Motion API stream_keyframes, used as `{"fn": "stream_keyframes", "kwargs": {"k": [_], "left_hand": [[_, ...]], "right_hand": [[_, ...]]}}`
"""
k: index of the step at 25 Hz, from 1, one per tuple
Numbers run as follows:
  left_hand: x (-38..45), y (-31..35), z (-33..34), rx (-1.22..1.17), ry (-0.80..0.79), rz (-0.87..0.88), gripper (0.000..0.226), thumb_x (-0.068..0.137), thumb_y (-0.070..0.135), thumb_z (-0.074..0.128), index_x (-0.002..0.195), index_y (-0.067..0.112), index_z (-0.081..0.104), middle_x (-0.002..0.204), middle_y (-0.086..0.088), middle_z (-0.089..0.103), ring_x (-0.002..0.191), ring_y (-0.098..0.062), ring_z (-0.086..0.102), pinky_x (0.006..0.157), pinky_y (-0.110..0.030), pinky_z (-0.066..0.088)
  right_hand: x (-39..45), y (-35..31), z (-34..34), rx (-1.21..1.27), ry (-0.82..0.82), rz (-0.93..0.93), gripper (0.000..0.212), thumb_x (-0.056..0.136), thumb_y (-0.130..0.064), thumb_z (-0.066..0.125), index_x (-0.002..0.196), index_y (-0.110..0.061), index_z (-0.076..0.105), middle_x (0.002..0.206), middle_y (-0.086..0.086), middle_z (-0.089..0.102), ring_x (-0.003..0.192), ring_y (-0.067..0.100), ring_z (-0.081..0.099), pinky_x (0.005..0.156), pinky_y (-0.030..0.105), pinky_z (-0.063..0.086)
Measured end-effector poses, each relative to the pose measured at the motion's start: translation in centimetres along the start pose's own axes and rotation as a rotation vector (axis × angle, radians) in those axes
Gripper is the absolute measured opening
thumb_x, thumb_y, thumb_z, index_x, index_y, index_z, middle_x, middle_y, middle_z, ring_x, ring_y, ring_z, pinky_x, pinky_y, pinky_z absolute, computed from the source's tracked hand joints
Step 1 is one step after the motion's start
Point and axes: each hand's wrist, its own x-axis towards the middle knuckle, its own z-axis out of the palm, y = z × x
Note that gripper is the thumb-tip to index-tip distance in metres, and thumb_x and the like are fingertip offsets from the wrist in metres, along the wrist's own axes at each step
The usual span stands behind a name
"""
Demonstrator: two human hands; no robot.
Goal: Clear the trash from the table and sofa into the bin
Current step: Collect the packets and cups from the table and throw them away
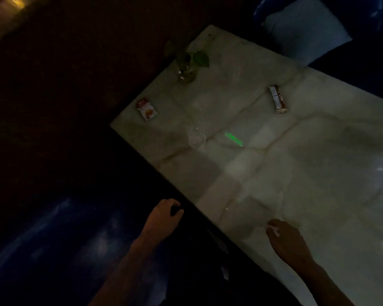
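The room is dim. A pale marble table (285,173) fills the right half of the view. On it lie a small red and white carton (146,109) near the left edge, a long brown and white wrapper (278,98) farther right, and a clear plastic cup (196,138) on its side. My left hand (164,215) hovers beside the table's near edge, fingers curled around something dark that I cannot make out. My right hand (285,241) rests over the table's near part, pinching a small white scrap (274,230). No bin is in view.
A glass vase with green leaves (187,65) stands at the table's far corner. A green light streak (233,139) shows on the marble. A blue sofa (53,239) lies at lower left, and a pale cushion (305,32) sits at the top right.
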Motion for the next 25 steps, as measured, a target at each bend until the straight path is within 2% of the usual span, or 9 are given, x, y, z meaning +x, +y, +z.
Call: {"fn": "stream_keyframes", "kwargs": {"k": [4, 8, 12, 15, 17, 18, 21, 23, 25], "left_hand": [[3.9, -0.1, -2.0, 0.106, -0.078, 0.053, 0.035, 0.090, 0.036, 0.060, 0.120, 0.017, 0.060, 0.121, -0.002, 0.060, 0.106, -0.017, 0.060, 0.094, -0.028, 0.047], [9.5, -0.4, -4.7, 0.151, -0.158, 0.115, 0.041, 0.089, 0.040, 0.059, 0.122, 0.015, 0.056, 0.125, -0.003, 0.060, 0.115, -0.023, 0.059, 0.096, -0.032, 0.047], [15.5, -1.7, -7.4, 0.193, -0.255, 0.302, 0.038, 0.087, 0.030, 0.060, 0.122, 0.015, 0.057, 0.124, -0.009, 0.059, 0.114, -0.029, 0.058, 0.098, -0.032, 0.046], [18.4, -2.5, -9.3, 0.183, -0.294, 0.379, 0.040, 0.086, 0.035, 0.057, 0.124, 0.022, 0.052, 0.115, -0.007, 0.061, 0.107, -0.026, 0.060, 0.093, -0.031, 0.048], [19.4, -2.3, -10.4, 0.253, -0.256, 0.414, 0.041, 0.084, 0.040, 0.058, 0.118, 0.020, 0.048, 0.113, -0.007, 0.058, 0.106, -0.028, 0.058, 0.089, -0.034, 0.049], [20.1, -1.9, -10.9, 0.305, -0.216, 0.441, 0.046, 0.082, 0.044, 0.058, 0.120, 0.020, 0.046, 0.118, -0.008, 0.056, 0.110, -0.029, 0.056, 0.091, -0.036, 0.049], [21.6, 0.9, -11.8, 0.384, -0.049, 0.582, 0.076, 0.078, 0.050, 0.063, 0.141, 0.017, 0.035, 0.140, -0.011, 0.045, 0.124, -0.030, 0.049, 0.100, -0.040, 0.046], [22.7, 3.7, -11.7, 0.499, 0.080, 0.740, 0.082, 0.075, 0.052, 0.063, 0.144, 0.020, 0.031, 0.142, -0.010, 0.041, 0.122, -0.031, 0.049, 0.096, -0.042, 0.047], [23.6, 6.4, -11.1, 0.637, 0.065, 0.826, 0.084, 0.076, 0.053, 0.062, 0.146, 0.022, 0.025, 0.144, -0.012, 0.036, 0.121, -0.032, 0.048, 0.093, -0.044, 0.047]], "right_hand": [[2.0, -5.0, 0.3, 0.031, 0.038, 0.029, 0.032, 0.097, -0.031, 0.055, 0.125, -0.017, 0.062, 0.130, 0.005, 0.062, 0.121, 0.024, 0.057, 0.102, 0.030, 0.039], [3.9, -9.4, 2.6, 0.103, 0.065, 0.132, 0.034, 0.096, -0.034, 0.056, 0.126, -0.018, 0.061, 0.134, 0.004, 0.059, 0.122, 0.023, 0.055, 0.102, 0.030, 0.040], [4.5, -13.7, 7.0, 0.219, 0.218, 0.314, 0.038, 0.094, -0.034, 0.059, 0.127, -0.016, 0.062, 0.135, 0.008, 0.060, 0.120, 0.026, 0.059, 0.100, 0.032, 0.043], [4.2, -16.6, 10.9, 0.128, 0.126, 0.383, 0.051, 0.095, -0.038, 0.054, 0.142, -0.019, 0.050, 0.154, 0.015, 0.040, 0.137, 0.030, 0.043, 0.111, 0.033, 0.035], [4.0, -18.1, 12.6, 0.071, 0.072, 0.387, 0.059, 0.096, -0.042, 0.049, 0.150, -0.022, 0.037, 0.161, 0.017, 0.024, 0.144, 0.033, 0.031, 0.116, 0.035, 0.030], [3.9, -18.9, 13.3, 0.054, 0.058, 0.396, 0.062, 0.096, -0.043, 0.047, 0.152, -0.023, 0.032, 0.162, 0.016, 0.019, 0.146, 0.033, 0.027, 0.117, 0.035, 0.029], [3.7, -20.8, 15.2, 0.034, 0.002, 0.407, 0.064, 0.097, -0.045, 0.043, 0.154, -0.022, 0.026, 0.165, 0.015, 0.010, 0.151, 0.032, 0.013, 0.120, 0.038, 0.025], [3.8, -21.4, 15.8, 0.014, -0.046, 0.412, 0.065, 0.098, -0.046, 0.041, 0.156, -0.024, 0.021, 0.165, 0.015, 0.000, 0.152, 0.036, 0.001, 0.121, 0.041, 0.023], [3.9, -21.6, 15.9, 0.026, -0.056, 0.438, 0.068, 0.099, -0.046, 0.041, 0.157, -0.024, 0.013, 0.164, 0.019, -0.008, 0.151, 0.039, -0.002, 0.120, 0.043, 0.024]]}}
